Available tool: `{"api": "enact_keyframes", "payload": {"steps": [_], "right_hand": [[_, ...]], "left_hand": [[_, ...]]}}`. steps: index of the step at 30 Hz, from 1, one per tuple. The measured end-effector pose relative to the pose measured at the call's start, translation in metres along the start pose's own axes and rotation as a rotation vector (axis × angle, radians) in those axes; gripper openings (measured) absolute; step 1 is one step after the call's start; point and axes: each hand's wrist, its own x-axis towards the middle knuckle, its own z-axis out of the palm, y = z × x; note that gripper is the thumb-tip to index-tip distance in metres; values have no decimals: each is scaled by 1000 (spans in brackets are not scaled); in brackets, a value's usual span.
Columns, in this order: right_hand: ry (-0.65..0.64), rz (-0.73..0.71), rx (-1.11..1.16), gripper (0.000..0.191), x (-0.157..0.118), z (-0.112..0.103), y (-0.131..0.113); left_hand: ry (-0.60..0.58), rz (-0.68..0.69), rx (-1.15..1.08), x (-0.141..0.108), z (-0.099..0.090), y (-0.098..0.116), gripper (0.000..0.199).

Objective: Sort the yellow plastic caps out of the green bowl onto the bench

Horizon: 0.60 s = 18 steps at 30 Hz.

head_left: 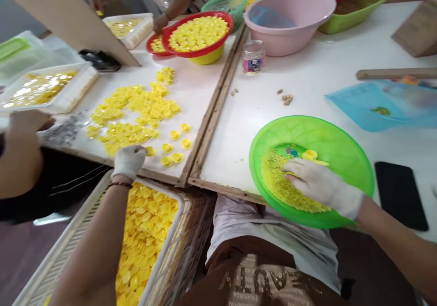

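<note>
My left hand [129, 161], in a white glove, is closed at the table's front edge. A small yellow cup [150, 151] lies right by its fingertips; whether the fingers hold anything is hidden. Beyond it spread many shallow yellow cups [136, 105]. My right hand [312, 183], also gloved, reaches into a round green tray [344, 146]. Its fingers close on a small yellow cup [292, 175], of which only an edge shows. Under that hand lie tiny yellow beads [273, 174]. A yellow scoop [310, 155] and two small discs [292, 152] rest nearby in the tray.
A crate [177, 196] of yellow pieces stands below my left arm. A black phone [401, 196] lies right of the tray. Further back are a jar [253, 56], a pink basin [290, 37] and a red basin [228, 19]. A co-worker's arm [23, 137] is at left.
</note>
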Motion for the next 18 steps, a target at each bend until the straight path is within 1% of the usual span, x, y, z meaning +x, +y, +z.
{"api": "enact_keyframes", "payload": {"steps": [2, 3, 4, 5, 6, 7, 8, 9, 10, 12, 13, 15, 16, 17, 18], "right_hand": [[-126, -18, -60, 20, 8, 2, -11], [-187, -6, -92, 22, 11, 3, -16], [-239, 22, -123, 25, 13, 5, -20], [-275, 55, -127, 27, 14, 6, -22], [-314, 85, -115, 29, 15, 7, -24], [-342, 119, -88, 30, 15, 8, -25], [-360, 150, -45, 31, 15, 9, -25], [-367, 178, 14, 31, 15, 8, -25], [-355, 200, 90, 30, 14, 8, -23], [-293, 245, 310, 29, 13, 4, -19], [-253, 293, 470, 30, 12, 1, -16], [-163, 446, 915, 32, 9, -6, -9], [-126, 527, 1133, 30, 6, -11, -4], [-87, 593, 1324, 28, 2, -15, 0], [-35, 632, 1482, 25, -3, -19, 5]], "left_hand": [[-58, 5, 97, 6, 1, -12, 23], [-55, 11, 165, 8, 3, -12, 24], [-89, 36, 208, 11, 4, -9, 22], [6, 45, 212, 12, 6, -1, 22], [62, 71, 189, 11, 7, 12, 21], [112, 111, 144, 7, 10, 30, 21], [142, 169, 82, -1, 13, 54, 20], [140, 243, 16, -12, 18, 82, 21], [115, 327, -65, -25, 25, 113, 23], [-8, 469, -228, -52, 46, 183, 26], [-116, 526, -310, -64, 61, 218, 26], [-384, 584, -454, -82, 96, 282, 21], [-525, 570, -512, -90, 115, 309, 20], [-643, 499, -572, -96, 134, 331, 20], [-714, 435, -618, -102, 151, 349, 21]]}}
